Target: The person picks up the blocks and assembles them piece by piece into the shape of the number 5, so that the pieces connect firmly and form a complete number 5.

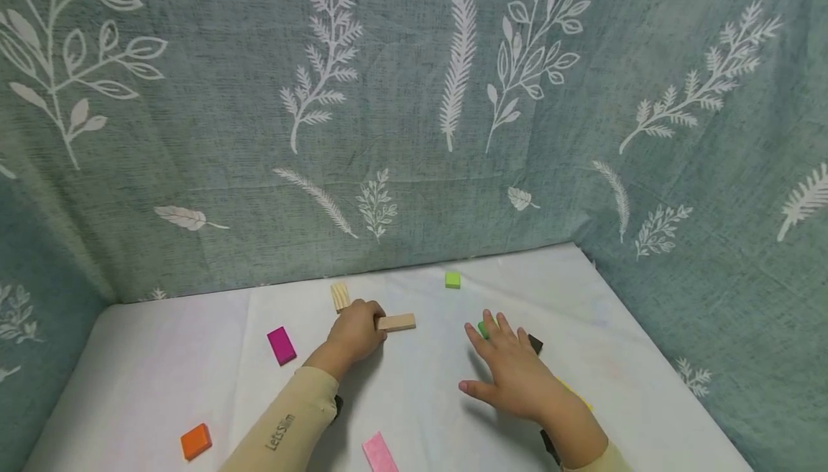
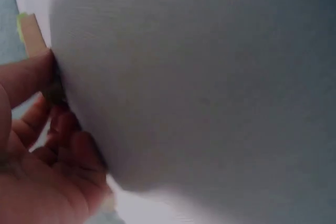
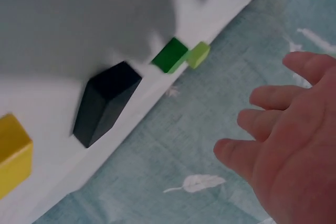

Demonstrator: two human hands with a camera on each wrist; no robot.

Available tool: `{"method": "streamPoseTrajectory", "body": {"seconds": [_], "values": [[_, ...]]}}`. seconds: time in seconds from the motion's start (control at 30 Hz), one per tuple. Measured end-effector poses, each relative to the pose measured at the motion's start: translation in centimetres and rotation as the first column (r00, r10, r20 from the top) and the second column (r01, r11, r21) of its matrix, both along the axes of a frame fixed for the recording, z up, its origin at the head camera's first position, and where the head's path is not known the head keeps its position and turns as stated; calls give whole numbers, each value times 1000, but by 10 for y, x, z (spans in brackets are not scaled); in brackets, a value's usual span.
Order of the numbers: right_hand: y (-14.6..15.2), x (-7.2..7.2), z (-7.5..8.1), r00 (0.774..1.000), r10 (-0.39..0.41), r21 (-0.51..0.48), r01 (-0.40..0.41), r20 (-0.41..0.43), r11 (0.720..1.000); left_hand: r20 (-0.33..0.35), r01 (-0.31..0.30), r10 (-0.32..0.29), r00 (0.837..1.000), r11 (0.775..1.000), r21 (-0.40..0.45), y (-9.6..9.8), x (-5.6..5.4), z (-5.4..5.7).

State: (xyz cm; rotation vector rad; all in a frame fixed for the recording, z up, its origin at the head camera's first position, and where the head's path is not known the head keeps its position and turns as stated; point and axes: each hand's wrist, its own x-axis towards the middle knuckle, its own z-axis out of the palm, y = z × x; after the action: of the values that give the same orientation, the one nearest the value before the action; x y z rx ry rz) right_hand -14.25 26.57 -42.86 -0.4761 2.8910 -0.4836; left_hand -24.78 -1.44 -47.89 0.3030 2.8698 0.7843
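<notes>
My left hand [image 1: 358,330] pinches a plain wooden block [image 1: 397,322] between thumb and fingers, and the block sticks out to the right, close over the white surface. In the left wrist view the wooden block [image 2: 34,35] shows past the thumb, with a dark patch under it among the fingers. My right hand [image 1: 517,378] hovers with fingers spread and holds nothing. Beneath its fingers sit a green block [image 3: 170,55] and a black block [image 3: 107,103], both partly hidden in the head view. A yellow block [image 3: 11,153] lies near the right wrist.
A striped wooden block [image 1: 339,297] lies just beyond the left hand, a lime block [image 1: 453,281] near the back edge. Magenta [image 1: 282,346], orange [image 1: 196,442] and pink [image 1: 379,452] blocks lie left and in front. Leaf-patterned cloth [image 1: 401,113] walls the back and sides.
</notes>
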Motion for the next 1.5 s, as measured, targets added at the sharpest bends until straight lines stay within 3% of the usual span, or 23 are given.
{"method": "streamPoseTrajectory", "body": {"seconds": [0.13, 0.23, 0.6, 0.93, 1.3, 1.5], "values": [[19, -13, 1, 999, -39, -10, 39, 28, 999, 48, -2, -4, 999, 991, 135, -2, -2, -5], [35, -23, 0, 997, -66, 7, 66, 34, 998, 63, -12, 1, 998, 984, 177, -6, -3, -7], [50, -59, -16, 994, -66, 90, 58, 92, 994, 78, -59, 43, 996, 975, 215, -14, -2, -13], [48, -77, -23, 1000, 10, 228, -12, 7, 974, 62, -52, 39, 997, 975, 216, -15, -1, -9], [58, -106, -34, 997, 71, 88, -72, 13, 994, 54, -33, 21, 998, 973, 227, -18, -3, -9], [56, -111, -36, 997, 70, 13, -70, 14, 997, 66, -36, 22, 998, 975, 219, -18, -4, -10]]}}
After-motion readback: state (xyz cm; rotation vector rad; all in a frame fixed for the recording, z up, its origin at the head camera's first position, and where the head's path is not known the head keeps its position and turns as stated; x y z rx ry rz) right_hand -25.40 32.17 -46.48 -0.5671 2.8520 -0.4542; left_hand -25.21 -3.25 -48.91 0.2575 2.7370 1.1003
